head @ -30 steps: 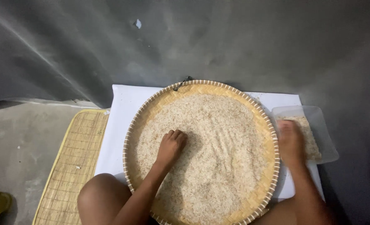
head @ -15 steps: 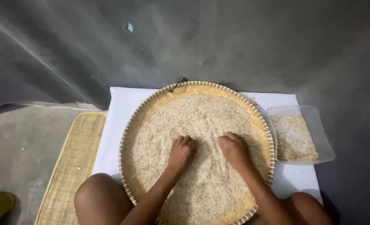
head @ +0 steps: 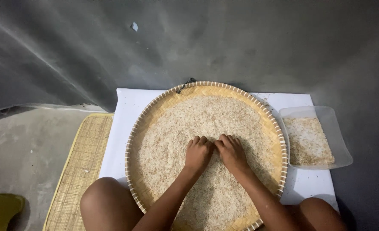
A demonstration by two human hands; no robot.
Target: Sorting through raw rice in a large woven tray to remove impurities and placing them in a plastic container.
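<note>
- Closest in, the left hand [head: 198, 152] and the right hand [head: 231, 152] are laid palm-down on the rice [head: 206, 124], fingertips nearly touching; nothing is gripped, each grip being loosely curled with the fingers pressed into the grain, seemingly so that it can be raked or picked over.
- Directly under both grips, the rice is spread in a thin layer, probably so that single grains can be seen.
- Around the grips, the grain is held by a round woven bamboo tray [head: 155, 112] with a pale bound rim, kept between the person's bare knees and so within easy reach.
- Beneath the tray, a white sheet [head: 127, 102] is spread on the floor, apparently to catch spilled grains.
- Just right of the right grip, beyond the rim, a clear rectangular plastic container [head: 326, 112] partly filled with rice is set on the sheet; no label is seen on it.
- Well left of the left grip, a rolled-out bamboo mat [head: 85, 158] is laid.
- Farthest off, a grey wall [head: 240, 42] is seen, unmarked.
</note>
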